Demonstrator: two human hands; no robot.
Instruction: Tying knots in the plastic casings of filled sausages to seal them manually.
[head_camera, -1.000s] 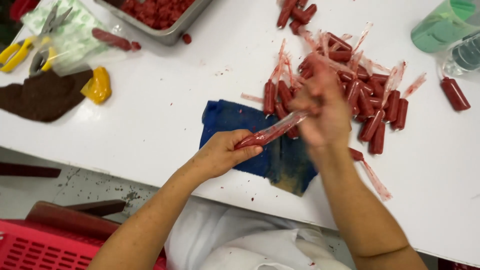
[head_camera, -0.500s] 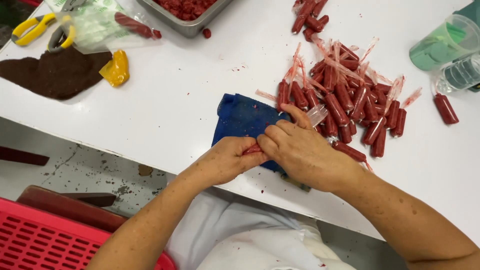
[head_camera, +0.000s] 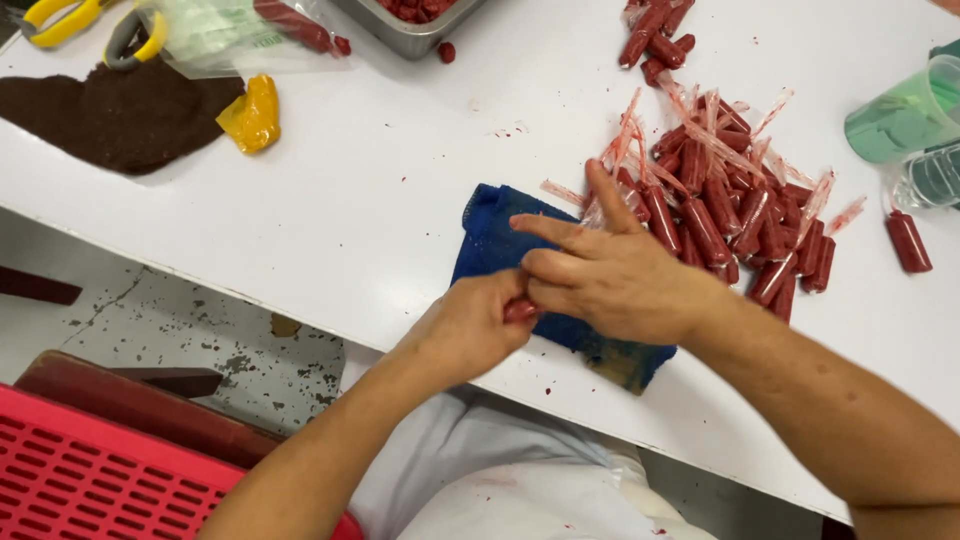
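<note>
A small red sausage (head_camera: 519, 309), smooth and glossy, is pinched between two hands near the front edge of a white table (head_camera: 380, 200), above a crumpled blue cloth (head_camera: 487, 243) stained dark at its lower corner. The left hand (head_camera: 462, 327) is closed around the sausage's near end, while the right hand (head_camera: 615, 272) is laid over it, thumb and two fingers stretched out straight and the rest curled onto the piece. Just beside the cloth, towards the right edge, a loose heap of finished sausages (head_camera: 735, 215) is spread, each a short red cylinder sealed in clear film with twisted, frayed tails; the pile is too tangled for an exact count. One wrapped sausage (head_camera: 908, 241) is set apart near the right edge, beside two translucent plastic cups (head_camera: 905, 120), one green and one clear. Towards the far edge a metal tray (head_camera: 410, 32) of red filling is partly seen. At the far left corner a flat brown patch (head_camera: 120, 115), a crumpled yellow wrapper (head_camera: 252, 113) and a clear bag (head_camera: 235, 35) are grouped. A red plastic crate (head_camera: 90, 480) is seen below the table.
</note>
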